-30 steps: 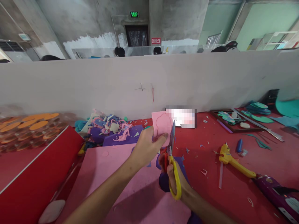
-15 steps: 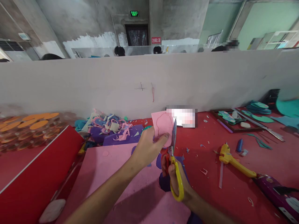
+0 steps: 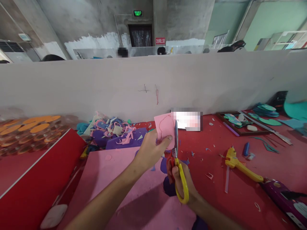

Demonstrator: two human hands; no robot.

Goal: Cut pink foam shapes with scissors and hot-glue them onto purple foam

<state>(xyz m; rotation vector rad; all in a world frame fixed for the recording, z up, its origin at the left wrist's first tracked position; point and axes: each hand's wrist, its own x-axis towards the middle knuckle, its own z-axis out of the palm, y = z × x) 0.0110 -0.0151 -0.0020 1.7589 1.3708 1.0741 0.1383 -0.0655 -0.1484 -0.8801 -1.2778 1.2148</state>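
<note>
Between the thumb and fingers of my left hand is a pink foam sheet piece with a curved outline drawn on it. My right hand grips scissors with one yellow and one red handle loop. Their blades point upward along the right edge of the pink piece; whether they touch it I cannot tell. Below my hands lies a large pink foam sheet, with dark purple pieces at its right side, partly hidden by my right hand.
A yellow glue gun lies at the right beside a purple device. Colourful foam scraps are heaped at the back left. Behind my hands stands a lit, blurred screen. A framed tray with teal pieces sits back right.
The scissor blades have swung a little left and look closer together. The pink piece has shifted slightly left with my left hand.
</note>
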